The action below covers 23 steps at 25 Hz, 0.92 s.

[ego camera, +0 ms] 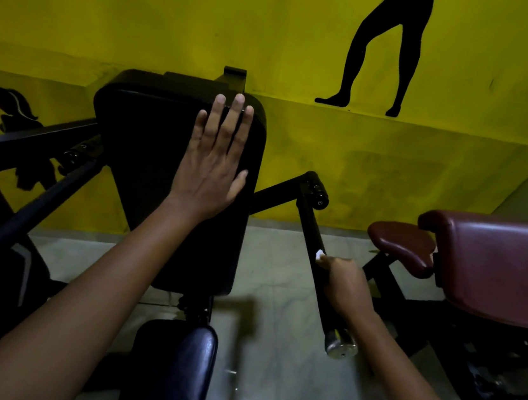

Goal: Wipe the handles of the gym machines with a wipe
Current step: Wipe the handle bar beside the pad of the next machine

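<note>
A black machine handle point(313, 235) slants down from a pivot at centre right to a silver end cap point(341, 344). My right hand point(346, 286) is wrapped around its lower part, with a small bit of white wipe point(319, 254) showing above my fingers. Most of the wipe is hidden inside my grip. My left hand point(216, 157) lies flat, fingers spread, on the black back pad point(148, 152) of the machine and holds nothing. On the left, the machine's other black handle bar point(32, 204) runs diagonally down.
The machine's black seat point(176, 365) is below the back pad. A maroon padded bench point(497, 265) stands at the right, close to the handle. A yellow wall point(178, 23) with black silhouettes is behind. The floor point(266, 383) is pale glossy tile.
</note>
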Each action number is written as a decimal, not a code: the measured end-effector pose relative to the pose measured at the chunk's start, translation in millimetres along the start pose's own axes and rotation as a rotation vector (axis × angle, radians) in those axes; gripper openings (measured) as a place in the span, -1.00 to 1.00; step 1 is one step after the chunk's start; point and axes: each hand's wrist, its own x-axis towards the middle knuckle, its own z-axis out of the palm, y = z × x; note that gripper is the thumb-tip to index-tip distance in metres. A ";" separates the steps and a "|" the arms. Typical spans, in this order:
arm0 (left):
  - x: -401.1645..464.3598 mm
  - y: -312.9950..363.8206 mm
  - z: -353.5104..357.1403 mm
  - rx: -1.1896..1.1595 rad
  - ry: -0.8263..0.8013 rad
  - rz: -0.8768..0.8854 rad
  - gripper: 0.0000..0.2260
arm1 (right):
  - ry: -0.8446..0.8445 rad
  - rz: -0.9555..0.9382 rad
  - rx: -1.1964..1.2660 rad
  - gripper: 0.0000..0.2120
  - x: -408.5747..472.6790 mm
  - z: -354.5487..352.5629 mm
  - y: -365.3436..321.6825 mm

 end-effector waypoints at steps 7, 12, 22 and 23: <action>0.9 1.9 1.2 -0.022 0.007 -0.010 -0.20 | 0.017 0.002 -0.057 -0.81 -3.6 -10.3 -12.5; 0.6 1.7 3.5 -0.032 0.033 -0.012 -0.21 | 0.050 0.024 0.045 -0.77 -13.5 -11.5 -6.0; 1.4 3.0 6.1 -0.071 0.052 -0.020 -0.23 | 0.020 0.051 0.010 -0.85 -16.8 -7.8 -10.6; 1.5 2.9 5.8 -0.073 0.052 -0.022 -0.23 | 0.005 0.044 -0.029 -0.89 -17.0 -6.6 -14.2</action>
